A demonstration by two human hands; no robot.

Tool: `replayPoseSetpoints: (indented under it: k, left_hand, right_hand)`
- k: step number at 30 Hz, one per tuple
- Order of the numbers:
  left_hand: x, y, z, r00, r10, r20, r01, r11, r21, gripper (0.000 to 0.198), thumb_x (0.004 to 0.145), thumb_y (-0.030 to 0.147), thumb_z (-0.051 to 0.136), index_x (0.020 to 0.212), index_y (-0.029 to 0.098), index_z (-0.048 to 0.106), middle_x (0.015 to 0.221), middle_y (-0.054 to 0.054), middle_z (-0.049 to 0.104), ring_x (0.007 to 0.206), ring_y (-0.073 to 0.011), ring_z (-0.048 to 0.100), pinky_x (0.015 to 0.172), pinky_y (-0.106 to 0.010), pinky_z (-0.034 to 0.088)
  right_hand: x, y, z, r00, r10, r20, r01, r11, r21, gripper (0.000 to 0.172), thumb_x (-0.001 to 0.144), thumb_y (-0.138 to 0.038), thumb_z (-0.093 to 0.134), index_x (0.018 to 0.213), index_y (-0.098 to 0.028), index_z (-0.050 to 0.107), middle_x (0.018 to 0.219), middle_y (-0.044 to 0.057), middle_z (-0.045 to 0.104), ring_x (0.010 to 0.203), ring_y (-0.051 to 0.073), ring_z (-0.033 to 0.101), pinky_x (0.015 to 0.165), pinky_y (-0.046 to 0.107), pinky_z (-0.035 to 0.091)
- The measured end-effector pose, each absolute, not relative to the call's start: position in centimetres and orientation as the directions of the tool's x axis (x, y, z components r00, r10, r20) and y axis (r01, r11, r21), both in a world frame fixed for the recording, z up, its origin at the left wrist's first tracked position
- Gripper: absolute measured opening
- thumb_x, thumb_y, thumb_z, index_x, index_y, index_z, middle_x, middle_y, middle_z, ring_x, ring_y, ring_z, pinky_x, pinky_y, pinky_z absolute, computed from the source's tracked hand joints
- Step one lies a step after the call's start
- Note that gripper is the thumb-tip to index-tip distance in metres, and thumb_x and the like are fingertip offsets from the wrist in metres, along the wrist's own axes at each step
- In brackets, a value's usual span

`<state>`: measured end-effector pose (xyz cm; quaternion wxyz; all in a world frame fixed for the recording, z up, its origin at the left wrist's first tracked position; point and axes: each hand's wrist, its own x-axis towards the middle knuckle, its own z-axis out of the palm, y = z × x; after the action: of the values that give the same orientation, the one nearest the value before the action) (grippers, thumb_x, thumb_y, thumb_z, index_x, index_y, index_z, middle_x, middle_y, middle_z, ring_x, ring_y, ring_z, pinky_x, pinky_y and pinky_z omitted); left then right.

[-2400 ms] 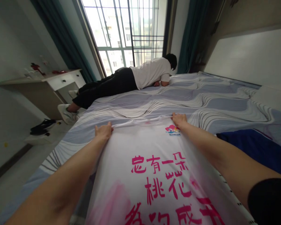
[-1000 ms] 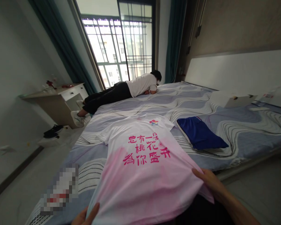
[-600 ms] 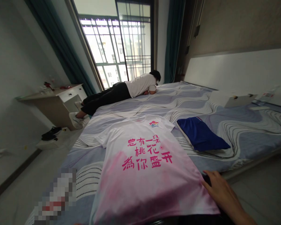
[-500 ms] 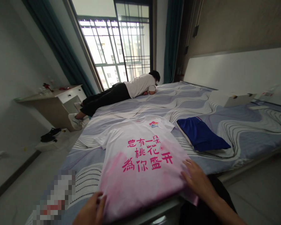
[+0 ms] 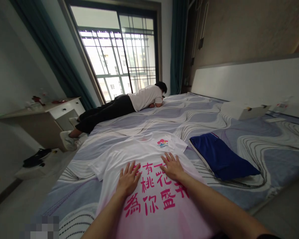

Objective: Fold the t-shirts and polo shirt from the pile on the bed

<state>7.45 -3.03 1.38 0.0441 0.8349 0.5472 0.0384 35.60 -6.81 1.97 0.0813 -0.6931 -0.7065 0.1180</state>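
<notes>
A white and pink T-shirt [image 5: 149, 152] with magenta lettering and a small colourful chest logo lies spread on the bed, its collar away from me. My left hand [image 5: 128, 179] rests flat on the left of the lettering, fingers apart. On the right side of the print lies my right hand [image 5: 171, 167], also flat with fingers spread, just below the logo. Both palms touch the fabric, and neither hand holds anything. My forearms hide part of the lettering. To the right of the shirt is a folded blue garment [image 5: 223, 157], apart from both hands.
A patterned bedsheet [image 5: 164, 122] covers the bed. Across its far side lies a person [image 5: 144, 98] in a white top and dark trousers. A white box [image 5: 244, 110] and a clear bottle [image 5: 283, 105] are near the headboard [image 5: 251, 78]. A desk [image 5: 37, 116] stands left.
Both hands have moved from the shirt's lower side edges up onto its printed chest and now lie flat. The view has shifted slightly; the blue garment and the person stay in place.
</notes>
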Motion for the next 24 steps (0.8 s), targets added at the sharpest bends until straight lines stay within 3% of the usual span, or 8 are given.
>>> replayPoseSetpoints:
  k: [2, 5, 8, 10, 13, 15, 18, 24]
  left_hand:
    - [7.7, -1.5, 1.3, 0.391, 0.920, 0.018, 0.913, -0.391, 0.115, 0.056, 0.098, 0.049, 0.028, 0.153, 0.036, 0.030, 0.164, -0.001, 0.017, 0.151, -0.0295, 0.011, 0.119, -0.058, 0.015]
    - [8.1, -0.1, 1.2, 0.392, 0.920, 0.027, 0.912, -0.392, 0.120, 0.056, 0.098, 0.047, 0.031, 0.152, 0.036, 0.030, 0.164, 0.000, 0.017, 0.151, -0.0307, 0.011, 0.118, -0.060, 0.014]
    - [8.2, 0.4, 1.1, 0.401, 0.916, 0.033, 0.907, -0.401, 0.130, 0.056, 0.097, 0.046, 0.032, 0.152, 0.036, 0.031, 0.164, 0.000, 0.017, 0.151, -0.0315, 0.011, 0.118, -0.060, 0.015]
    - [8.1, 0.4, 1.1, 0.402, 0.915, 0.047, 0.905, -0.404, 0.133, 0.055, 0.097, 0.045, 0.033, 0.152, 0.036, 0.032, 0.164, 0.000, 0.018, 0.151, -0.0312, 0.012, 0.118, -0.060, 0.015]
    - [8.0, 0.3, 0.8, 0.401, 0.913, 0.074, 0.905, -0.408, 0.119, 0.055, 0.097, 0.044, 0.034, 0.152, 0.036, 0.032, 0.164, 0.000, 0.021, 0.151, -0.0301, 0.013, 0.119, -0.059, 0.014]
    - [8.0, 0.3, 0.7, 0.403, 0.912, 0.082, 0.906, -0.410, 0.108, 0.054, 0.097, 0.044, 0.034, 0.151, 0.036, 0.033, 0.163, 0.000, 0.022, 0.151, -0.0298, 0.013, 0.119, -0.059, 0.014]
    - [8.0, 0.3, 0.9, 0.404, 0.911, 0.083, 0.906, -0.411, 0.102, 0.054, 0.097, 0.044, 0.034, 0.151, 0.036, 0.034, 0.163, 0.000, 0.022, 0.151, -0.0299, 0.014, 0.118, -0.059, 0.016]
    - [8.1, 0.2, 1.0, 0.395, 0.914, 0.091, 0.908, -0.404, 0.114, 0.054, 0.097, 0.043, 0.036, 0.150, 0.035, 0.036, 0.163, 0.000, 0.023, 0.151, -0.0304, 0.015, 0.118, -0.059, 0.017]
  right_hand:
    - [36.3, -4.3, 2.6, -0.035, 0.996, -0.078, 0.962, 0.013, -0.271, 0.064, 0.097, -0.060, 0.029, 0.155, -0.031, 0.027, 0.165, 0.003, 0.013, 0.151, 0.028, 0.005, 0.118, 0.055, -0.002]
    - [38.8, -0.6, 4.1, 0.068, 0.995, -0.066, 0.961, -0.083, -0.264, 0.050, 0.101, -0.048, 0.029, 0.148, -0.035, 0.040, 0.160, 0.002, 0.032, 0.146, 0.025, 0.025, 0.118, 0.050, 0.011]
    - [43.0, 2.6, 5.7, 0.305, 0.952, -0.025, 0.925, -0.302, -0.229, 0.049, 0.101, -0.037, 0.034, 0.145, -0.019, 0.045, 0.150, 0.018, 0.043, 0.136, 0.030, 0.042, 0.112, 0.048, 0.030]
    - [46.1, 4.3, 6.2, 0.411, 0.910, -0.065, 0.887, -0.415, -0.202, 0.051, 0.094, -0.037, 0.050, 0.136, -0.008, 0.053, 0.137, 0.026, 0.054, 0.127, 0.034, 0.052, 0.102, 0.044, 0.042]
    - [49.5, 6.5, 6.6, 0.478, 0.867, -0.141, 0.848, -0.497, -0.185, 0.042, 0.078, -0.031, 0.073, 0.113, -0.007, 0.068, 0.110, 0.022, 0.070, 0.108, 0.031, 0.065, 0.084, 0.032, 0.051]
    - [50.9, 7.9, 6.9, 0.490, 0.859, -0.152, 0.837, -0.512, -0.192, 0.033, 0.076, -0.029, 0.075, 0.102, -0.008, 0.072, 0.099, 0.017, 0.073, 0.098, 0.027, 0.069, 0.076, 0.026, 0.051]
    - [52.3, 9.4, 8.0, 0.508, 0.854, -0.112, 0.829, -0.520, -0.207, 0.025, 0.085, -0.031, 0.065, 0.099, -0.011, 0.072, 0.094, 0.014, 0.074, 0.092, 0.023, 0.070, 0.072, 0.024, 0.050]
    - [53.2, 8.7, 9.1, 0.504, 0.861, 0.064, 0.856, -0.488, -0.173, 0.034, 0.091, -0.016, 0.054, 0.124, -0.009, 0.059, 0.117, 0.021, 0.067, 0.109, 0.026, 0.064, 0.088, 0.031, 0.047]
